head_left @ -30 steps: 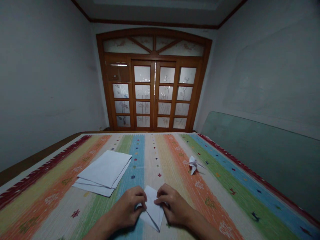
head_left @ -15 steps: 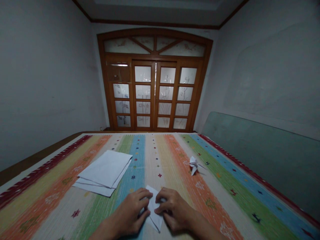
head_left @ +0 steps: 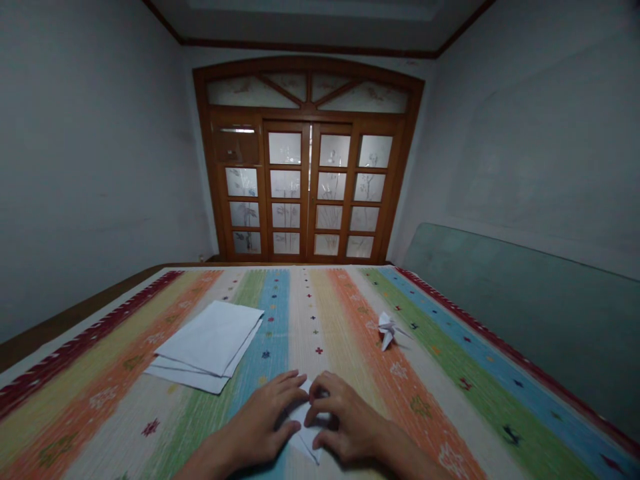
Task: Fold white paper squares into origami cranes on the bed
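Observation:
A small white folded paper, kite-like in outline, lies on the striped cloth at the near edge, its lower point toward me. My left hand rests over its left side, fingers across the upper part and thumb on the paper. From the right, my right hand grips the paper with bent fingers, thumb and index near its middle crease. The fingertips of both hands nearly meet at the top and cover much of the sheet.
A stack of white paper sheets lies to the left. A folded paper crane stands at the right. The striped tablecloth covers the table. A pale green board or seat back lines the right side, and wooden glazed doors stand beyond.
My left hand has shifted slightly right and forward, its fingers flatter across the paper. The right fingers have moved slightly left, covering more of the paper's top. The stack and crane stay put.

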`<state>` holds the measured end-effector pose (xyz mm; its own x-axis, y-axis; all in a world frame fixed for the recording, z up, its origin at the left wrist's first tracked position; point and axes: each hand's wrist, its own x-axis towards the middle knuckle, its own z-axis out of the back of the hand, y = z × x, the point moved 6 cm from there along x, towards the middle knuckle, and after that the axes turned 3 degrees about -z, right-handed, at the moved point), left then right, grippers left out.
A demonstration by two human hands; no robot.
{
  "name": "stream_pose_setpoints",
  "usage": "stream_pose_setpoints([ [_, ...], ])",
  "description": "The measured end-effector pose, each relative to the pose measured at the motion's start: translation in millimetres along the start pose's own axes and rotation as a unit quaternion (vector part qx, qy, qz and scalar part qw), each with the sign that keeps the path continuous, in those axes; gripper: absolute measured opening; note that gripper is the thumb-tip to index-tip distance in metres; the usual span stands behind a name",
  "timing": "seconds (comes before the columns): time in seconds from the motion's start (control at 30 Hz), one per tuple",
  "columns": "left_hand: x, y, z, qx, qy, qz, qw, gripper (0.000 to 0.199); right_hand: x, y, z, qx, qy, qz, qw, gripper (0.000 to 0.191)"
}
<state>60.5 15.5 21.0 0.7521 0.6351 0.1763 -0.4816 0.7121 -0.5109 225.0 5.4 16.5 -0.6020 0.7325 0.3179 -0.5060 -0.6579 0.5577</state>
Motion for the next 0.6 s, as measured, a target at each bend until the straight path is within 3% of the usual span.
stream_pose_setpoints([
  [0.27, 0.3, 5.4, 1.3, 0.006, 0.000, 0.006, 1.000, 0.050, 0.9, -3.2, -2.8, 0.003, 0.000, 0.010, 1.000, 0.044],
  [0.6, 2.5, 5.6, 9.4, 0.065, -0.051, 0.020, 0.996, 0.044, 0.4, 0.7, 2.8, -0.003, 0.025, 0.004, 1.000, 0.057],
])
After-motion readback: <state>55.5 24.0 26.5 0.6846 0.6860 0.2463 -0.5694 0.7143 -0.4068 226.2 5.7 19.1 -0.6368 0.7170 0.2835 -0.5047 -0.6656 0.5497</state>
